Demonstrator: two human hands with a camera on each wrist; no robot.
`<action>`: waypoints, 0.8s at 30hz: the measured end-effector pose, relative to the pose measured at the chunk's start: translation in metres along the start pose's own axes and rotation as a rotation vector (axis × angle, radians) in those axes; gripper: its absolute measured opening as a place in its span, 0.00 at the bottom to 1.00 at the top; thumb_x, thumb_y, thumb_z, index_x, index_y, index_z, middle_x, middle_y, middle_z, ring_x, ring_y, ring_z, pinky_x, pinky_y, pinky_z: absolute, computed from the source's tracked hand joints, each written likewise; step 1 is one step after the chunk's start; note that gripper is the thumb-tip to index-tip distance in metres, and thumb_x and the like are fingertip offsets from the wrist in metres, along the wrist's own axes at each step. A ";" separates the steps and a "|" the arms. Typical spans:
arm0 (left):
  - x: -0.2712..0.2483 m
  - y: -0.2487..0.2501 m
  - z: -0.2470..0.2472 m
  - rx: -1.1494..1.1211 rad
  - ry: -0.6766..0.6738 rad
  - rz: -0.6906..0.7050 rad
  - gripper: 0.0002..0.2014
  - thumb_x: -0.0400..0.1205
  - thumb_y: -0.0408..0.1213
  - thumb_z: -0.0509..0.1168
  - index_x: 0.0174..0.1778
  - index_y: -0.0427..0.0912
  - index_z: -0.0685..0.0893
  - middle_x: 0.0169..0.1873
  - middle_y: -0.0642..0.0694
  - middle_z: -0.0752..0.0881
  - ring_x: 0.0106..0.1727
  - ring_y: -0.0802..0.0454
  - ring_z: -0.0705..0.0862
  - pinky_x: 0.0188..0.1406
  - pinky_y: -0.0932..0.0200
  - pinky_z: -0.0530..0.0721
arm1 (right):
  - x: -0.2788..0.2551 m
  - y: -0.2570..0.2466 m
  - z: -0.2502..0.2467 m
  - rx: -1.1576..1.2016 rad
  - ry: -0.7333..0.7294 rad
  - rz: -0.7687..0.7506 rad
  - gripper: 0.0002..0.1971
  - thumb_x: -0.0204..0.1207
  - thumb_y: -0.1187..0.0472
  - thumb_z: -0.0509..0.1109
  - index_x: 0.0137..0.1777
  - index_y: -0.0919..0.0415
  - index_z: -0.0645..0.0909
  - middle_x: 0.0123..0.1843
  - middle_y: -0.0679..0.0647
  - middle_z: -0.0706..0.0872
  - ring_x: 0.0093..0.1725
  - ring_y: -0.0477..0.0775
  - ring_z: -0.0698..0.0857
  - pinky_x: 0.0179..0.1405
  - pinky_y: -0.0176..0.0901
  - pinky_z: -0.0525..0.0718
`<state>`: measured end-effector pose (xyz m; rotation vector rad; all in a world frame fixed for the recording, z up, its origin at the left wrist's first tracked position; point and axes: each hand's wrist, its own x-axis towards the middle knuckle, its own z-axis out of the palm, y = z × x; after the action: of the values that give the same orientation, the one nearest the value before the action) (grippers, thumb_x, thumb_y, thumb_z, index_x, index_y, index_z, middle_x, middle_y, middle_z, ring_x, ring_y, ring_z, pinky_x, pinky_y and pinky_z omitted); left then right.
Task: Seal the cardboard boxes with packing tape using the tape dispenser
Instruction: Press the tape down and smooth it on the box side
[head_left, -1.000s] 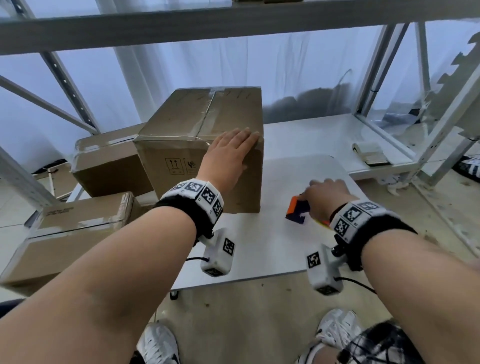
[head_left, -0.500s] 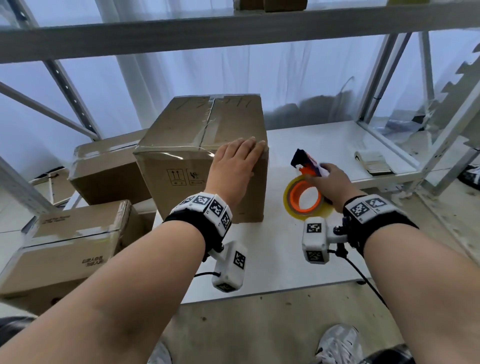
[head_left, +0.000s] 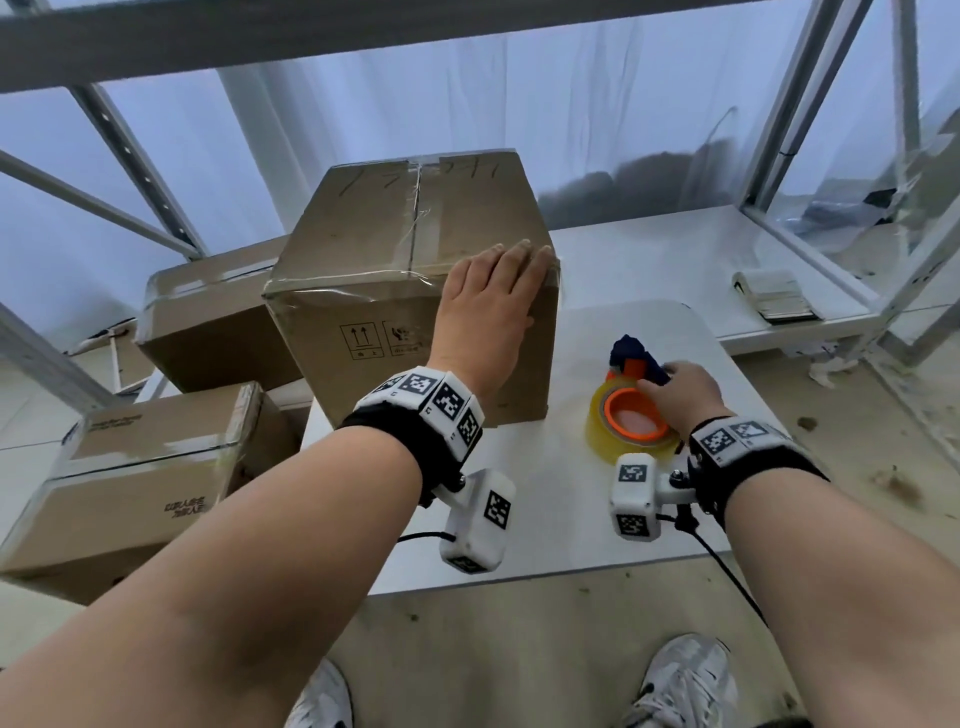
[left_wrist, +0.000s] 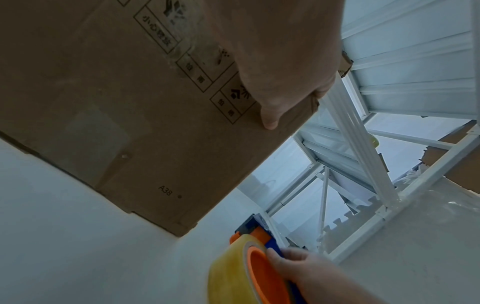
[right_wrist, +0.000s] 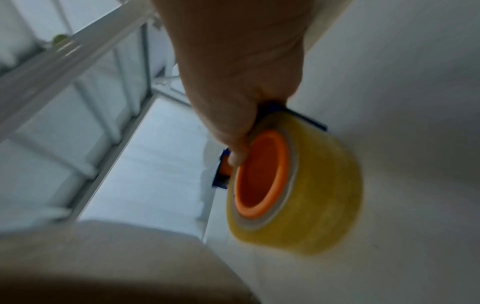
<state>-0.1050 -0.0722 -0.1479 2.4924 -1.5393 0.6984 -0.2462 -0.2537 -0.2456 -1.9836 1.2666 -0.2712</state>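
A brown cardboard box (head_left: 374, 249) stands on the white table (head_left: 571, 519), with clear tape along its top seam. My left hand (head_left: 493, 306) lies flat against the box's near right corner (left_wrist: 145, 115), fingers straight over the top edge. The tape dispenser (head_left: 631, 410), blue and orange with a yellowish roll of tape, is to the right of the box. My right hand (head_left: 675, 395) grips the tape dispenser (right_wrist: 283, 185) at its blue frame, thumb at the orange core. In the left wrist view the tape dispenser (left_wrist: 249, 267) shows at the bottom, just over the table.
Two taped cardboard boxes (head_left: 208, 317) (head_left: 130, 467) sit lower at the left of the table. A white shelf (head_left: 701, 249) behind holds a small folded pad (head_left: 774, 293). Metal rack posts (head_left: 779, 104) rise at right. My shoes (head_left: 685, 680) stand below the table edge.
My right hand picked the tape dispenser up off the table, raised it beside the box, and now holds it lower, near the table. My left hand stayed on the box.
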 end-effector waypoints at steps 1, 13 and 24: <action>0.000 0.001 -0.001 0.000 0.000 -0.002 0.32 0.83 0.41 0.62 0.83 0.49 0.57 0.80 0.48 0.63 0.80 0.44 0.60 0.78 0.51 0.48 | -0.002 -0.011 -0.003 -0.054 0.038 -0.037 0.24 0.79 0.59 0.68 0.73 0.67 0.72 0.69 0.67 0.79 0.68 0.66 0.77 0.64 0.53 0.74; -0.020 -0.069 -0.047 -0.292 0.105 0.028 0.23 0.84 0.32 0.56 0.78 0.38 0.69 0.75 0.40 0.73 0.78 0.46 0.68 0.79 0.55 0.56 | -0.086 -0.193 0.004 0.025 0.256 -1.012 0.13 0.82 0.65 0.61 0.63 0.62 0.82 0.60 0.57 0.85 0.59 0.54 0.82 0.62 0.49 0.80; -0.054 -0.187 -0.047 -0.759 -0.042 -0.332 0.13 0.84 0.44 0.63 0.61 0.48 0.87 0.67 0.50 0.82 0.77 0.57 0.68 0.77 0.59 0.61 | -0.107 -0.275 0.066 -0.471 -0.166 -1.036 0.19 0.88 0.49 0.50 0.46 0.49 0.82 0.52 0.49 0.85 0.51 0.51 0.80 0.55 0.47 0.73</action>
<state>0.0233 0.0758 -0.1063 2.0806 -1.0678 -0.0091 -0.0736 -0.0693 -0.0796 -2.8634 0.0865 -0.2976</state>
